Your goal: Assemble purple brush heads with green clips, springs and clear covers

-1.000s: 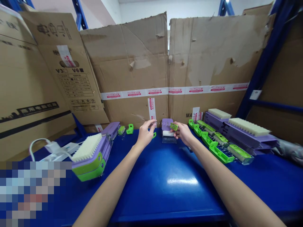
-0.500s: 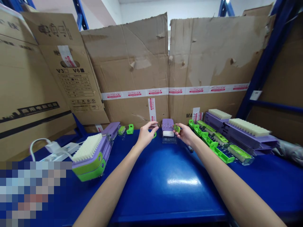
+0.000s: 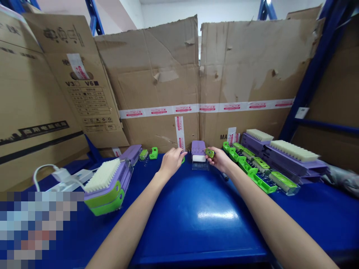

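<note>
My left hand (image 3: 172, 163) pinches its thumb and fingers together at the end of a row of thin coil springs (image 3: 188, 151). Just under those fingertips shows part of a bright green plastic piece (image 3: 183, 160), mostly hidden by the hand. My right hand (image 3: 219, 158) grips a small olive-green block (image 3: 209, 152) between thumb and fingers. Between the hands stands a purple plastic housing (image 3: 198, 145), with a white pad on a clear box (image 3: 199, 164) in front. The springs cross before the purple housing.
Green brackets (image 3: 245, 164), green-topped clear blocks (image 3: 284, 180) and purple brush units (image 3: 294, 151) line the right. On the left sit another brush unit (image 3: 105, 177), a small green bracket (image 3: 153, 153) and a power strip (image 3: 75, 180). A dark pen-like object (image 3: 225, 176) lies by my right wrist. Cardboard (image 3: 157, 86) walls the back.
My left hand has turned and closed its parted fingers into a pinch at the springs. My right hand keeps the green block almost in place, tilted slightly differently.
</note>
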`<action>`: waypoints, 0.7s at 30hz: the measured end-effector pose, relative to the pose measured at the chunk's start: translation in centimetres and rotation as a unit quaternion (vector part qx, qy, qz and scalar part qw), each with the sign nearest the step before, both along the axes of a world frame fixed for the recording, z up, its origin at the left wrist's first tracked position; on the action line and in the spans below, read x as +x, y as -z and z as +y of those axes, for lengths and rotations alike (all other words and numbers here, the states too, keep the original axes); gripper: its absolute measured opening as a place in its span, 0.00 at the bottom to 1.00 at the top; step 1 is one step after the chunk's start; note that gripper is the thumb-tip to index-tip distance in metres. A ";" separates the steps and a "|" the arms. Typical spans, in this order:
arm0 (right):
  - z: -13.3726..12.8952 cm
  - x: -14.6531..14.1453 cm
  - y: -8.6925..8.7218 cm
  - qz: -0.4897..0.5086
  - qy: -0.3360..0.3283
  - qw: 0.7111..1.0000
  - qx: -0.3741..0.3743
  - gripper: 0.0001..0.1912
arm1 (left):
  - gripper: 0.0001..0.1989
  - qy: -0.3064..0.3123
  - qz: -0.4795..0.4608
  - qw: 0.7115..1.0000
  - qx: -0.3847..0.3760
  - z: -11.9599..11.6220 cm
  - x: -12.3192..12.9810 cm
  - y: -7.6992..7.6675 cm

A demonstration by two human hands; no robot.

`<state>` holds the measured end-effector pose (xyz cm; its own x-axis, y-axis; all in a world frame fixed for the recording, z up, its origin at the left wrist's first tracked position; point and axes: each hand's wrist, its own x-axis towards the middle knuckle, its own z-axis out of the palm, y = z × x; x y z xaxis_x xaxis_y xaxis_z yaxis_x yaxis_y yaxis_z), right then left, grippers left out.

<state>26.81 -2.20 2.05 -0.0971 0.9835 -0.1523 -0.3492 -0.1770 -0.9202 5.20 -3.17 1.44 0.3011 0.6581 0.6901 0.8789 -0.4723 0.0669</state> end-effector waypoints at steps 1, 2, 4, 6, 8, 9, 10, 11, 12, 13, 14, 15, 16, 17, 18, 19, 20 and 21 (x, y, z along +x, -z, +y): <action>0.0 -0.1 0.0 0.000 0.000 1.000 0.004 0.07 | 0.16 -0.012 0.003 1.000 -0.005 -0.1 0.0 -0.1; 0.0 -0.1 0.0 0.000 0.001 1.000 0.010 0.07 | 0.17 -0.022 0.000 1.000 -0.012 -0.1 0.1 -0.2; 0.0 -0.2 0.0 -0.001 0.007 1.000 0.026 0.07 | 0.17 -0.027 -0.017 0.999 -0.029 -0.2 0.2 -0.4; 0.0 -0.3 0.0 -0.001 0.021 0.999 0.048 0.08 | 0.18 -0.018 -0.048 0.997 -0.051 -0.3 0.4 -0.5; 0.1 -0.3 0.1 -0.002 0.044 0.996 0.076 0.08 | 0.20 -0.005 -0.091 0.993 -0.075 -0.3 0.4 -0.6; 0.2 -0.3 0.2 -0.004 0.058 0.994 0.089 0.09 | 0.21 -0.001 -0.114 0.990 -0.083 -0.2 0.3 -0.6; 0.2 -0.2 0.3 -0.006 0.072 0.992 0.099 0.09 | 0.22 -0.001 -0.136 0.987 -0.085 -0.2 0.3 -0.7; 0.3 -0.2 0.4 -0.010 0.084 0.991 0.105 0.09 | 0.23 -0.009 -0.153 0.985 -0.082 -0.1 0.1 -0.8; 0.3 -0.1 0.5 -0.014 0.094 0.990 0.108 0.09 | 0.23 -0.025 -0.164 0.983 -0.074 0.0 0.0 -0.9; 0.4 -0.1 0.5 -0.019 0.102 0.989 0.108 0.09 | 0.23 -0.049 -0.169 0.982 -0.064 0.0 -0.2 -0.9; 0.4 -0.1 0.6 -0.023 0.109 0.988 0.108 0.09 | 0.24 -0.083 -0.166 0.981 -0.056 0.1 -0.4 -1.0; 0.4 0.0 0.7 -0.027 0.113 0.987 0.107 0.09 | 0.24 -0.121 -0.156 0.979 -0.050 0.1 -0.6 -1.1; 0.4 0.0 0.7 -0.032 0.117 0.987 0.107 0.09 | 0.23 -0.160 -0.141 0.976 -0.047 0.2 -0.9 -1.1; 0.4 0.0 0.7 -0.038 0.120 0.986 0.107 0.08 | 0.23 -0.196 -0.120 0.972 -0.046 0.2 -1.2 -1.2; 0.4 0.0 0.7 -0.045 0.124 0.985 0.108 0.08 | 0.23 -0.227 -0.096 0.968 -0.049 0.3 -1.5 -1.1; 0.4 -0.1 0.8 -0.053 0.128 0.984 0.107 0.08 | 0.24 -0.253 -0.070 0.963 -0.055 0.3 -1.9 -1.0; 0.3 -0.1 0.8 -0.062 0.132 0.984 0.106 0.08 | 0.24 -0.274 -0.045 0.959 -0.064 0.4 -2.3 -0.9; 0.3 -0.2 0.7 -0.070 0.135 0.983 0.106 0.08 | 0.25 -0.290 -0.022 0.954 -0.076 0.5 -2.7 -0.7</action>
